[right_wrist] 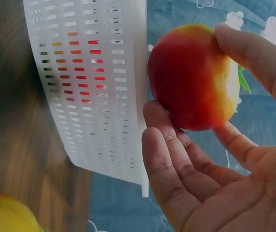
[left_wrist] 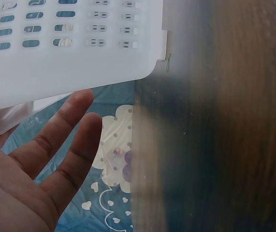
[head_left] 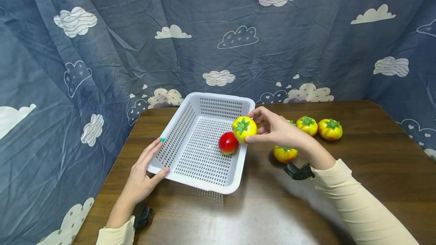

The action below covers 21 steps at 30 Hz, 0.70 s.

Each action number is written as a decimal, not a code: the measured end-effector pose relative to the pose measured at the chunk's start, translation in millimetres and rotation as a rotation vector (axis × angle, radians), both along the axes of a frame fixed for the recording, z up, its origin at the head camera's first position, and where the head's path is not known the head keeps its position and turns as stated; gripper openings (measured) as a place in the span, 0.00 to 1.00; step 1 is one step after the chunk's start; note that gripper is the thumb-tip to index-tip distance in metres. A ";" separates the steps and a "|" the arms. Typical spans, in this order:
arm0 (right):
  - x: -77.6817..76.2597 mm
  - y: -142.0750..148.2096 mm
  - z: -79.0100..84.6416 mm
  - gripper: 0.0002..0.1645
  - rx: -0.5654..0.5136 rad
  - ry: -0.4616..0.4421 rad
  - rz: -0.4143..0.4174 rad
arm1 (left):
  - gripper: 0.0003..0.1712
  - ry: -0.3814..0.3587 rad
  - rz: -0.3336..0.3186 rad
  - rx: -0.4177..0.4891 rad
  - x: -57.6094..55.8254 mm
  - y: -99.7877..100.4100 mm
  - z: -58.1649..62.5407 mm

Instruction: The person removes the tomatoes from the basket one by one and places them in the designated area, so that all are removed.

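Note:
A white slotted plastic basket [head_left: 190, 143] stands on the table. My left hand [head_left: 143, 173] grips its near left corner, thumb over the front rim and fingertips at the left rim; in the left wrist view two fingers [left_wrist: 75, 150] extend below the basket wall. My right hand [head_left: 272, 127] pinches a yellow-and-red toy tomato [head_left: 244, 128] between thumb and fingers, above the basket's right rim. Its green leafy top faces up in the head view, its red underside [right_wrist: 191, 77] shows in the right wrist view. A red tomato [head_left: 228, 143] lies inside the basket by the right wall.
Several more yellow tomatoes [head_left: 329, 129] sit on the wooden table [head_left: 374, 169] right of the basket, some partly hidden by my right hand and forearm. Behind the table hangs a blue cloud-patterned cloth [head_left: 204, 56]. Black bands [head_left: 299, 171] circle both wrists.

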State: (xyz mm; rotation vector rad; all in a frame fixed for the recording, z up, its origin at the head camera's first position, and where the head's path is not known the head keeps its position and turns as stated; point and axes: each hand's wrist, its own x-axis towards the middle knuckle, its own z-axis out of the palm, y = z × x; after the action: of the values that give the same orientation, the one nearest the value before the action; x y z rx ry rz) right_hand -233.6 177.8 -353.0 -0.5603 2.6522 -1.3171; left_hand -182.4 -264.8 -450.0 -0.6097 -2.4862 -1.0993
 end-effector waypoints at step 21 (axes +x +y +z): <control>31.2 47.9 -5.6 0.44 -0.023 -0.123 -0.073 | 0.46 0.004 0.004 -0.010 0.5 -0.2 0.1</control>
State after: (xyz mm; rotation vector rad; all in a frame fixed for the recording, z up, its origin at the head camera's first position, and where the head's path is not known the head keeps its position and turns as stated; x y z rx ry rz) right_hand -202.4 225.6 -358.6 -0.3751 2.5832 -1.3571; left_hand -181.8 -264.9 -449.8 -0.6085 -2.4893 -1.0836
